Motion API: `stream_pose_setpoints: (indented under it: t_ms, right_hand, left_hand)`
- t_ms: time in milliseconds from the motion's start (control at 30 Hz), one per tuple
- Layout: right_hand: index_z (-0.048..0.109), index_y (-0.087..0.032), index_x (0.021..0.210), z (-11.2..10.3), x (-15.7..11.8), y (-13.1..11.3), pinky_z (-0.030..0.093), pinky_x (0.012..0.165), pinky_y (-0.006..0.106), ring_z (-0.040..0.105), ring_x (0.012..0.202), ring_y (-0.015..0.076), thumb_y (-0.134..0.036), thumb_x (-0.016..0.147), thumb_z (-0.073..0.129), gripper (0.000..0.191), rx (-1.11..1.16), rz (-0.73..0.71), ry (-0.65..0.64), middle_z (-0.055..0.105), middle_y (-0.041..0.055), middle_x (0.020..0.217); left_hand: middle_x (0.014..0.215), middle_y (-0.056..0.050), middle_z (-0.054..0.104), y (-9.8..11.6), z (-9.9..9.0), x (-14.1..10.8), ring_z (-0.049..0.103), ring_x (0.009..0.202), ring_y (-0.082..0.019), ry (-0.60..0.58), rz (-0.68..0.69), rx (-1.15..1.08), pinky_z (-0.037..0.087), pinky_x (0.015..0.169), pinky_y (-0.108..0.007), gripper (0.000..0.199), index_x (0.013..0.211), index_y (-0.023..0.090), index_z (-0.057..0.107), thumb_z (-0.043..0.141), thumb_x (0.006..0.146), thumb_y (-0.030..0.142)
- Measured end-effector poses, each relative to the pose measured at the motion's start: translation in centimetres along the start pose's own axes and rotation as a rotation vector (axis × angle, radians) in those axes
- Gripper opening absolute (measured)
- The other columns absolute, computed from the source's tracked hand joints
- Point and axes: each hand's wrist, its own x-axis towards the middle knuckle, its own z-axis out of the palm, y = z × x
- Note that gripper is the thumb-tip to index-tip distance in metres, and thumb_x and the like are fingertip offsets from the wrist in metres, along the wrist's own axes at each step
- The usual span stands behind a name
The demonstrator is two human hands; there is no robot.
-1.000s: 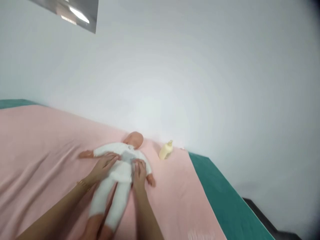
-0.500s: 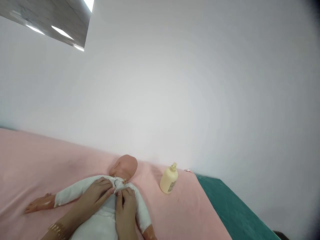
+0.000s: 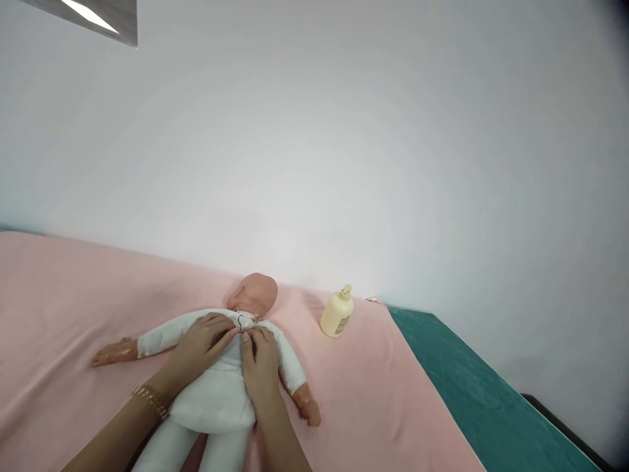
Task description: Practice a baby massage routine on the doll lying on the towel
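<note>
A doll [image 3: 213, 400] with a white cloth body and a bald plastic head lies stretched out on a pink cloth, its arms spread. My left hand [image 3: 209, 337], with a gold bracelet on its wrist, rests on the left side of the doll's upper torso. On the right side of that torso lies my right hand [image 3: 260, 357]. Both thumbs point toward the doll's middle, just below a dark cord at the neck, with gaps between thumbs and fingers. Neither hand appears to grip anything. The fingertips are partly hidden. Which way the doll faces I cannot tell.
A pale yellow pump bottle [image 3: 337, 313] stands upright to the right of the doll's head. The pink cloth [image 3: 373, 387] covers a green surface [image 3: 457, 367], which shows at the right. A white wall [image 3: 314, 144] rises behind.
The view has tilted down, so the doll, hands and bottle sit higher and more of the doll's legs shows. Both hands stay on the doll's upper torso in nearly the same pose.
</note>
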Motion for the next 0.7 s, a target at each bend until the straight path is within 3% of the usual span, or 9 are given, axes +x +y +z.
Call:
stream_pose_setpoints:
  t_ms: [200, 433, 600, 700]
  right_hand:
    - [0.072, -0.023, 0.089, 0.01, 0.01, 0.12, 0.048, 0.087, 0.039, 0.063, 0.093, 0.0249, -0.021, 0.098, 0.048, 0.026, -0.016, 0.005, -0.002, 0.072, 0.0069, 0.093]
    - [0.069, -0.022, 0.121, -0.58, -0.26, -0.15, 0.043, 0.107, 0.043, 0.058, 0.12, 0.0254, -0.03, 0.099, 0.05, 0.029, 0.044, -0.027, -0.014, 0.068, 0.0088, 0.125]
    - [0.07, -0.023, 0.118, -0.35, -0.11, 0.02, 0.045, 0.102, 0.044, 0.063, 0.114, 0.0269, -0.031, 0.101, 0.047, 0.03, -0.003, -0.001, -0.045, 0.073, 0.008, 0.118]
    - [0.071, -0.023, 0.117, -0.24, -0.07, 0.0, 0.046, 0.101, 0.044, 0.064, 0.113, 0.027, -0.032, 0.101, 0.046, 0.03, -0.013, -0.007, -0.034, 0.074, 0.0082, 0.117]
  left_hand:
    - [0.1, -0.006, 0.076, 0.01, 0.14, 0.0, 0.065, 0.098, -0.027, 0.016, 0.009, 0.007, 0.049, 0.091, -0.039, 0.04, 0.091, 0.025, 0.072, 0.042, 0.099, 0.05]
    - [0.114, -0.008, 0.073, -0.24, 0.34, -0.38, 0.063, 0.109, -0.027, 0.094, 0.011, -0.014, 0.047, 0.099, -0.042, 0.037, 0.114, 0.024, 0.068, 0.046, 0.097, 0.05]
    - [0.11, -0.006, 0.075, -0.28, 0.57, -0.02, 0.064, 0.107, -0.027, 0.034, -0.001, -0.007, 0.048, 0.098, -0.043, 0.038, 0.106, 0.025, 0.072, 0.045, 0.097, 0.051]
    - [0.104, -0.006, 0.077, 0.3, 0.03, 0.02, 0.067, 0.101, -0.026, 0.094, -0.043, -0.062, 0.05, 0.093, -0.04, 0.041, 0.098, 0.024, 0.072, 0.044, 0.096, 0.053]
